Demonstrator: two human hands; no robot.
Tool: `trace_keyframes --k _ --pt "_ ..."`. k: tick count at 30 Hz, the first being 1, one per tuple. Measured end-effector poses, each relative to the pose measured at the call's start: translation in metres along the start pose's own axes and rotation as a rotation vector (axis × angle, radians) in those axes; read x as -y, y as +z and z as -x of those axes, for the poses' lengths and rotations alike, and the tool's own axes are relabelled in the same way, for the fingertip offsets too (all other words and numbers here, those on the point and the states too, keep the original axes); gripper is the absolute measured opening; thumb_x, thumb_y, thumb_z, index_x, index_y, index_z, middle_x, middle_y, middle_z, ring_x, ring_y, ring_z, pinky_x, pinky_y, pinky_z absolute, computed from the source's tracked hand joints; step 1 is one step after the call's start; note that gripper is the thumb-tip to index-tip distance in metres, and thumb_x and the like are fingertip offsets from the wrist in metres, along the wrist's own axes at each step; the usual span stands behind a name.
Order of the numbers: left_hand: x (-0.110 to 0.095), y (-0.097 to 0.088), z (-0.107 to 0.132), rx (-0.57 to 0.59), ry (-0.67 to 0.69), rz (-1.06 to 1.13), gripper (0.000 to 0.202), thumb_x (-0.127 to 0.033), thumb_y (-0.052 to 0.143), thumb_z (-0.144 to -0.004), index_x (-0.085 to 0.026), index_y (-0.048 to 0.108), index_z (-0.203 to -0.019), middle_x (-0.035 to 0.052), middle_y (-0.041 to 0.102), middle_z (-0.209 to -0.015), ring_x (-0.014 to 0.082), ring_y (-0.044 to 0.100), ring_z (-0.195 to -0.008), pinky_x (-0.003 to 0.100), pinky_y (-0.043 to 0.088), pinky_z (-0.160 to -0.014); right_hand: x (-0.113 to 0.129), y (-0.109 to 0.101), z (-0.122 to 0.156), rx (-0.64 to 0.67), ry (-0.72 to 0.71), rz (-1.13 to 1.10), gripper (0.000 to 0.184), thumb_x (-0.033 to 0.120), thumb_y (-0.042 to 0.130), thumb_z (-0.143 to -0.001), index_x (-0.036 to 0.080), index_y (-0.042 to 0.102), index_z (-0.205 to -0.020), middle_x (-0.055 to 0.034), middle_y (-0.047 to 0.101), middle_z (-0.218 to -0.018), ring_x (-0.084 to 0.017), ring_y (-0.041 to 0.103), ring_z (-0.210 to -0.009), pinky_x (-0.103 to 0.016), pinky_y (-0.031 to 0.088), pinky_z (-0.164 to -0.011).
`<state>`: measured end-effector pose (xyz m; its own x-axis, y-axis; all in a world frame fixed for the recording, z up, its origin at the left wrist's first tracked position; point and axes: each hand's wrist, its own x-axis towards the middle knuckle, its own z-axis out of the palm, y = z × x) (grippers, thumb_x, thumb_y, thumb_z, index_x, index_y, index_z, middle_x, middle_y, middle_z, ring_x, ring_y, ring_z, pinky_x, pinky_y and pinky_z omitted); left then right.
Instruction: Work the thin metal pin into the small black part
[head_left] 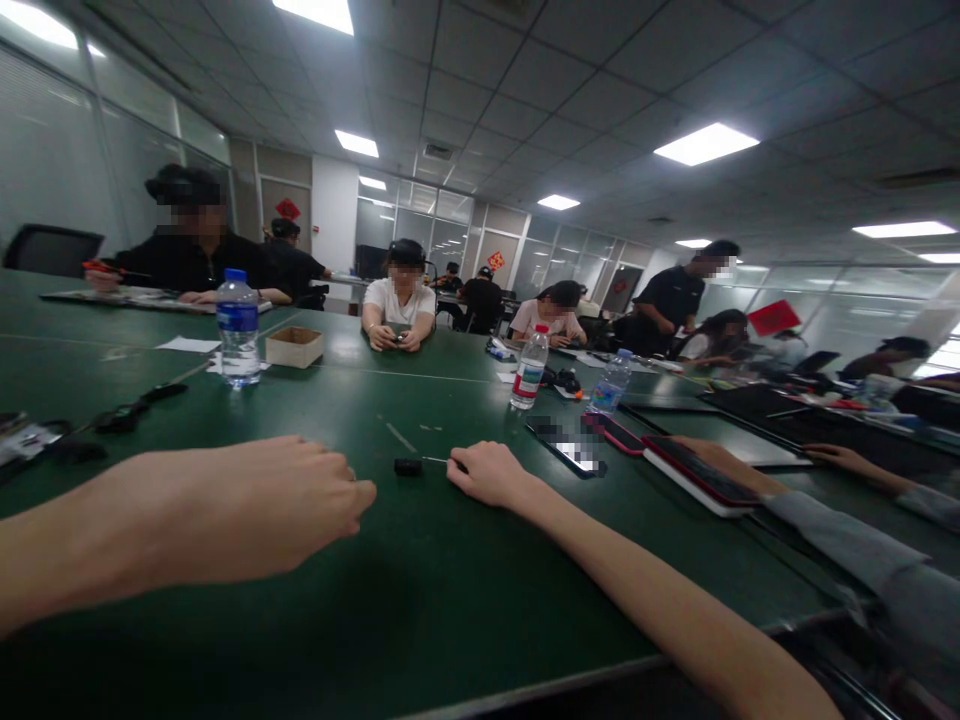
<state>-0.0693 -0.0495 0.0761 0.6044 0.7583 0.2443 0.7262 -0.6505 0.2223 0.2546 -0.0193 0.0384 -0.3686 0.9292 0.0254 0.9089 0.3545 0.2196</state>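
Observation:
My left hand is raised over the green table, back of the hand up. Its fingers are curled inward, and whatever they may hold is hidden. Farther right, my right hand rests on the tabletop, closed around a small screwdriver. Only the screwdriver's thin metal shaft and a bit of its dark end show, pointing left. Just past the shaft's tip lies a small black block-shaped part, between my two hands and touched by neither.
A blue-capped bottle and an open cardboard box stand at the back left. Back right are a red-capped bottle, another bottle and a phone. A co-worker's hand lies by a dark red-edged device.

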Motion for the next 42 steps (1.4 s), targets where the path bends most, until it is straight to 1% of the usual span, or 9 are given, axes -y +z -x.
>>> trace_keyframes --k 2,5,8,11,15,21,33,37,42 --pt "-0.014 0.005 -0.03 0.241 0.149 -0.074 0.042 -0.063 0.057 -0.077 -0.032 0.063 -0.106 0.003 0.066 -0.093 0.0229 0.062 -0.078 0.035 0.044 -0.074 0.0 0.0 0.001 0.008 0.002 0.0 0.041 0.041 0.031 -0.097 0.019 0.064 -0.093 -0.0065 0.069 -0.088 -0.018 0.064 -0.078 -0.025 0.042 -0.067" --pt "-0.021 0.027 -0.064 0.2 0.155 -0.12 0.061 -0.063 0.06 -0.076 -0.032 0.049 -0.127 0.0092 0.058 -0.122 0.0303 0.06 -0.101 0.039 0.045 -0.082 0.0 0.0 0.002 0.005 -0.001 -0.004 0.041 0.042 0.031 -0.097 0.019 0.064 -0.095 -0.0065 0.069 -0.089 -0.018 0.064 -0.079 -0.025 0.042 -0.068" --pt "-0.011 0.06 -0.084 0.145 0.153 -0.099 0.073 -0.067 0.058 -0.075 -0.026 0.042 -0.134 0.0142 0.051 -0.13 0.0332 0.054 -0.112 0.04 0.045 -0.087 0.0 0.001 0.002 -0.013 0.001 0.008 0.04 0.042 0.031 -0.097 0.019 0.064 -0.095 -0.0068 0.069 -0.09 -0.02 0.064 -0.081 -0.026 0.042 -0.07" --pt "0.001 0.087 -0.093 0.128 0.209 -0.018 0.058 -0.063 0.048 -0.083 -0.022 0.051 -0.123 0.0124 0.054 -0.121 0.026 0.059 -0.1 0.033 0.047 -0.081 -0.001 0.001 0.001 -0.009 -0.018 0.0 0.042 0.044 0.03 -0.097 0.019 0.064 -0.095 -0.007 0.069 -0.088 -0.019 0.064 -0.078 -0.025 0.042 -0.067" --pt "0.006 0.104 -0.095 0.064 0.247 0.053 0.033 -0.045 0.042 -0.092 -0.02 0.052 -0.11 0.0079 0.058 -0.107 0.0201 0.059 -0.088 0.03 0.046 -0.074 -0.001 0.0 0.0 -0.003 -0.013 -0.012 0.05 0.052 0.026 -0.097 0.02 0.064 -0.096 -0.0076 0.069 -0.088 -0.019 0.064 -0.076 -0.026 0.042 -0.066" --pt "0.007 0.11 -0.096 -0.009 0.211 0.113 0.023 -0.039 0.048 -0.09 -0.019 0.052 -0.1 0.0051 0.06 -0.096 0.0196 0.059 -0.084 0.03 0.046 -0.07 -0.002 0.0 -0.001 -0.027 -0.022 -0.038 0.067 0.061 0.015 -0.095 0.019 0.067 -0.092 -0.0089 0.069 -0.087 -0.02 0.064 -0.077 -0.028 0.044 -0.069" --pt "0.005 0.106 -0.092 -0.013 0.27 0.134 0.03 -0.035 0.048 -0.09 -0.019 0.059 -0.114 0.0073 0.057 -0.106 0.019 0.058 -0.092 0.031 0.048 -0.084 -0.004 -0.001 -0.004 -0.056 -0.017 -0.003 0.071 0.063 0.013 -0.095 0.018 0.068 -0.089 -0.0095 0.069 -0.084 -0.02 0.065 -0.074 -0.028 0.044 -0.068" --pt "0.004 0.106 -0.091 -0.028 0.278 0.14 0.029 -0.035 0.048 -0.091 -0.021 0.06 -0.114 0.0059 0.056 -0.105 0.0183 0.059 -0.09 0.03 0.048 -0.083 -0.001 -0.001 -0.004 -0.026 -0.033 -0.018 0.069 0.063 0.016 -0.094 0.018 0.068 -0.088 -0.0088 0.069 -0.082 -0.018 0.064 -0.071 -0.027 0.043 -0.066" --pt "0.001 0.102 -0.089 -0.033 0.265 0.136 0.03 -0.036 0.046 -0.091 -0.021 0.061 -0.113 0.006 0.056 -0.104 0.0181 0.059 -0.088 0.03 0.049 -0.08 -0.005 -0.001 -0.004 -0.053 -0.05 -0.021 0.07 0.063 0.014 -0.095 0.018 0.068 -0.087 -0.0083 0.068 -0.08 -0.017 0.062 -0.069 -0.026 0.042 -0.065"
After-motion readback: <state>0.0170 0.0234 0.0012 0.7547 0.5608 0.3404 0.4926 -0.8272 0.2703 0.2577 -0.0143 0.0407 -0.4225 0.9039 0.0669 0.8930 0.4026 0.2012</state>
